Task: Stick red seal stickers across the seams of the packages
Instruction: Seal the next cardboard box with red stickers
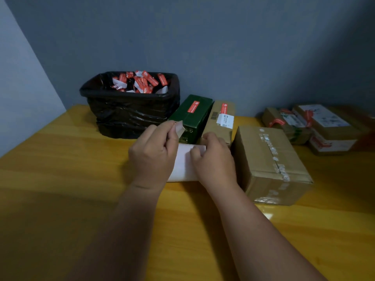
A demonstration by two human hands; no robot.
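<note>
Head view: both hands meet over a white backing sheet (183, 165) lying on the yellow table (60, 179). The left hand (154, 151) has its thumb and forefinger closed together on a small pale strip (179, 126) lifted up just above its knuckles — probably a seal sticker seen from its back, though no red shows from here. The right hand (213, 159) lies with curled fingers on the sheet's far right corner and seems to pin it down; whether it pinches the edge or only presses, I cannot tell.

Just right of the right hand, nearly touching its wrist, stands a plain cardboard box (272, 165) with clear printed tape along its top seam and no red seal — likely the next to be sealed. Beyond the fingertips of both hands lie a green box (190, 118) and a slim brown box (221, 120), each already bearing a red sticker. Farther right, well apart from the hands, sit two more sealed parcels (310, 124). Beyond the left hand is a black-lined bin (129, 110) heaped with red-and-white scraps.

The sticker looks thin, limp and very light; it would curl and cling to itself or to skin. I would hold it by one end only, at the very edge, keep the gummed face off the fingers, lay the middle across the seam and then smooth outward.
</note>
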